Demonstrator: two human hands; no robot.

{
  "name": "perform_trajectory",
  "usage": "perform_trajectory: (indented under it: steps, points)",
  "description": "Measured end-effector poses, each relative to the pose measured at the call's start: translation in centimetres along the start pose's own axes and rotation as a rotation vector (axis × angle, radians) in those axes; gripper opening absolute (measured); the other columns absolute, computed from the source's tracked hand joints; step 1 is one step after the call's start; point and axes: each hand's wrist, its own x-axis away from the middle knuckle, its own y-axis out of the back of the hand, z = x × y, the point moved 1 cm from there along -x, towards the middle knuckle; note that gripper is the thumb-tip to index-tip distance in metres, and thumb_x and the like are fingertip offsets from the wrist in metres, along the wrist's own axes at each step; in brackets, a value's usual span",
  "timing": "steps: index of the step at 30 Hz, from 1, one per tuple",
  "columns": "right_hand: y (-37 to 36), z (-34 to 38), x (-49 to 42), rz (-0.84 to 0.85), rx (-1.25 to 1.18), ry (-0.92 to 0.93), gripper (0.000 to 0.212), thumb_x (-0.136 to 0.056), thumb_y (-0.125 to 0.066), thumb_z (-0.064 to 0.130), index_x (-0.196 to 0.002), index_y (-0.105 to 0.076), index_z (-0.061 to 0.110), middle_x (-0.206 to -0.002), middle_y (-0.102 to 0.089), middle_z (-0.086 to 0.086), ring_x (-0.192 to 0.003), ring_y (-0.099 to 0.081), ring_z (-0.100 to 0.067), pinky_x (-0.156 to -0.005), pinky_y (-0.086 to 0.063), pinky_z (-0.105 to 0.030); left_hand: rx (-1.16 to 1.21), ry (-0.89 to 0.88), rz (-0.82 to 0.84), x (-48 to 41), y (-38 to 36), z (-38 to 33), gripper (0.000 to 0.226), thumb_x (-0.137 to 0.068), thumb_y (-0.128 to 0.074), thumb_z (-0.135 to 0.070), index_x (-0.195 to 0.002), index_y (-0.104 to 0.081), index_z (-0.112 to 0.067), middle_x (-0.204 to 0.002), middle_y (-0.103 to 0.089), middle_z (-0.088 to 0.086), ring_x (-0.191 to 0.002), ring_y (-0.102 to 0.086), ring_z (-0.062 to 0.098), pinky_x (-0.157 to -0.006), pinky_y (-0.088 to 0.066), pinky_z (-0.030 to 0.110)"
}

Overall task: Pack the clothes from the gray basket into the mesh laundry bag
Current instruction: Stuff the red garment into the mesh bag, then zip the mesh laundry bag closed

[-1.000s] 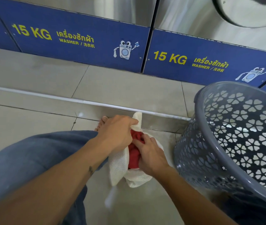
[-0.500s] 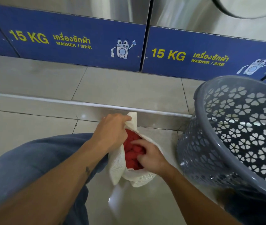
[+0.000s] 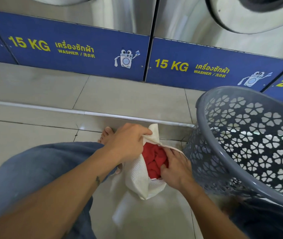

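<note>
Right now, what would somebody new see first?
Bright red clothes poke out of a white mesh laundry bag, low in the middle; the left hand pinches the bag's edge and the right hand touches the clothes. A big gray basket with flower holes stands at the right, before blue washer panels reading 15 KG.

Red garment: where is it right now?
In the head view, lower centre: the red garment sits inside the mesh laundry bag between the left hand and right hand, just left of the gray basket.

Two hands (image 3: pixel 127 144) (image 3: pixel 175 169), one mesh bag (image 3: pixel 137 176), one basket (image 3: pixel 204 169), perhaps one red garment (image 3: pixel 154 157)
</note>
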Motion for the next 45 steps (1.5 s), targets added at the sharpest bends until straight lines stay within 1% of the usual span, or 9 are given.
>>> perform_trajectory:
  steps: [4,8,13,22,28,31,33,38,45]
  points:
    - [0.4,-0.5,0.2,0.092,-0.110,-0.040,0.070,-0.072,-0.046,0.033,-0.141,-0.039,0.040,-0.136,-0.058,0.000,-0.129,-0.052,-0.029,-0.110,-0.041,-0.049,-0.048,-0.058,0.031,0.3,0.0,-0.7,0.043,-0.089,-0.045,-0.017,-0.123,-0.062,-0.039,-0.127,-0.062,-0.017,-0.122,-0.052,0.009,-0.097,-0.034,0.025]
    - [-0.1,1.1,1.0,0.027,-0.182,0.098,0.054,-0.077,-0.052,0.034,-0.131,-0.054,0.034,-0.135,-0.058,0.006,-0.127,-0.052,-0.022,-0.109,-0.042,-0.045,-0.033,-0.026,0.043,0.2,0.2,-0.1,0.043,-0.085,-0.046,-0.016,-0.118,-0.064,-0.036,-0.119,-0.066,-0.012,-0.110,-0.060,0.015,-0.095,-0.049,0.038]
    - [-4.6,1.2,0.3,0.428,0.019,0.138,0.055,-0.098,-0.037,0.044,-0.152,-0.028,0.049,-0.170,0.002,0.006,-0.156,0.008,-0.032,-0.121,-0.007,-0.063,-0.055,0.030,0.062,0.2,0.1,0.8,0.053,-0.075,-0.037,-0.024,-0.121,-0.050,-0.048,-0.117,-0.066,-0.012,-0.107,-0.061,0.022,-0.088,-0.051,0.045]
    - [-4.4,2.8,-3.0,0.500,0.164,-0.068,0.070,-0.100,-0.034,0.052,-0.157,0.007,0.045,-0.166,0.026,0.003,-0.153,0.020,-0.037,-0.119,-0.003,-0.067,-0.040,0.077,0.099,-0.3,-0.3,0.8,0.056,-0.074,-0.039,-0.028,-0.121,-0.040,-0.057,-0.123,-0.063,-0.011,-0.112,-0.059,0.025,-0.092,-0.049,0.047]
    - [-2.6,3.6,-2.5,0.448,-0.023,0.005,0.073,-0.081,-0.051,0.057,-0.151,-0.030,0.050,-0.168,-0.007,0.006,-0.153,-0.007,-0.040,-0.121,-0.013,-0.060,-0.077,0.073,0.111,-0.6,-0.1,1.1,0.050,-0.079,-0.045,-0.018,-0.123,-0.059,-0.038,-0.120,-0.065,-0.006,-0.109,-0.060,0.024,-0.090,-0.051,0.043]
    - [-1.2,2.8,-1.2,0.406,-0.267,0.091,0.053,-0.075,-0.061,0.036,-0.127,-0.064,0.034,-0.136,-0.053,0.010,-0.127,-0.053,-0.022,-0.106,-0.047,-0.045,-0.118,0.100,0.143,-0.5,0.0,0.9,0.056,-0.074,-0.045,-0.020,-0.125,-0.053,-0.043,-0.119,-0.063,-0.008,-0.109,-0.057,0.027,-0.093,-0.048,0.047]
    - [0.2,2.3,-1.1,0.323,-0.365,0.084,0.036,-0.079,-0.060,0.020,-0.113,-0.072,0.024,-0.110,-0.071,0.007,-0.104,-0.066,-0.017,-0.096,-0.055,-0.040,-0.138,0.122,0.163,-0.4,0.0,0.9,0.061,-0.070,-0.043,-0.021,-0.125,-0.047,-0.047,-0.119,-0.061,-0.008,-0.108,-0.055,0.030,-0.095,-0.044,0.051]
    - [3.8,2.4,-3.5,-0.096,-0.433,-0.006,0.030,-0.093,-0.052,0.011,-0.109,-0.073,0.025,-0.084,-0.070,0.009,-0.079,-0.067,-0.012,-0.076,-0.052,-0.026,-0.149,0.144,0.229,-0.1,0.1,0.5,0.059,-0.069,-0.042,-0.021,-0.122,-0.044,-0.049,-0.116,-0.059,-0.007,-0.103,-0.051,0.031,-0.091,-0.045,0.052]
    - [1.3,3.7,-6.8,0.136,-0.391,0.116,0.047,-0.092,-0.046,0.003,-0.127,-0.070,0.024,-0.106,-0.068,0.006,-0.095,-0.061,-0.009,-0.073,-0.042,-0.012,-0.191,0.097,0.252,0.0,0.0,0.2,0.053,-0.070,-0.045,-0.019,-0.106,-0.047,-0.058,-0.091,-0.060,-0.008,-0.092,-0.049,0.032,-0.087,-0.045,0.055]
